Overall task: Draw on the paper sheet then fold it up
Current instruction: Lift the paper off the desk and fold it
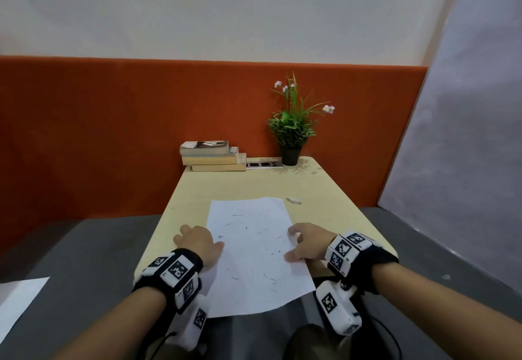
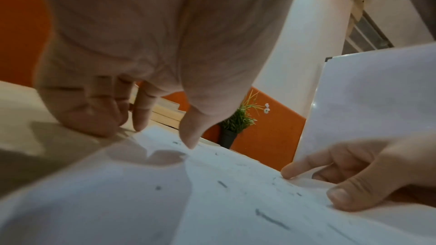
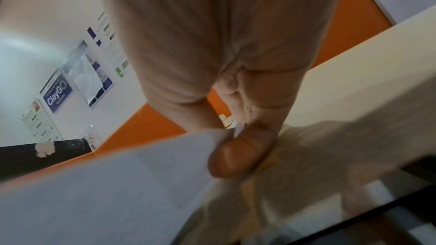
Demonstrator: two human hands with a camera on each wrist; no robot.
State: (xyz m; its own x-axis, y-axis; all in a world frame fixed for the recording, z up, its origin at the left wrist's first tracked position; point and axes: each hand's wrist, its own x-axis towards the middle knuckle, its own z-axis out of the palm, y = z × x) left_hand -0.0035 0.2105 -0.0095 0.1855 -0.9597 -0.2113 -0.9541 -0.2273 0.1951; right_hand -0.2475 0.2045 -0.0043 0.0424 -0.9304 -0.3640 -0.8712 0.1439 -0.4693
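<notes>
— Pale wooden table (image 1: pixel 324 190) against an orange padded wall (image 1: pixel 84 133); where are the hands?

— Lower centre. Left hand (image 1: pixel 197 242) rests at the left edge of the white paper sheet with scribbled pencil marks (image 1: pixel 254 246), fingers curled down, thumb tip touching it. Right hand (image 1: pixel 306 242) pinches the sheet's right edge, thumb on top.

— Any containers?

— Small black pot (image 1: pixel 291 156), upper right of the table, holding a green plant with pale flowers (image 1: pixel 292 122).

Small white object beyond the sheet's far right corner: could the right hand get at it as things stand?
Probably yes: bare table lies between the right hand and the small white object, though that hand is pinching the paper sheet.
</notes>
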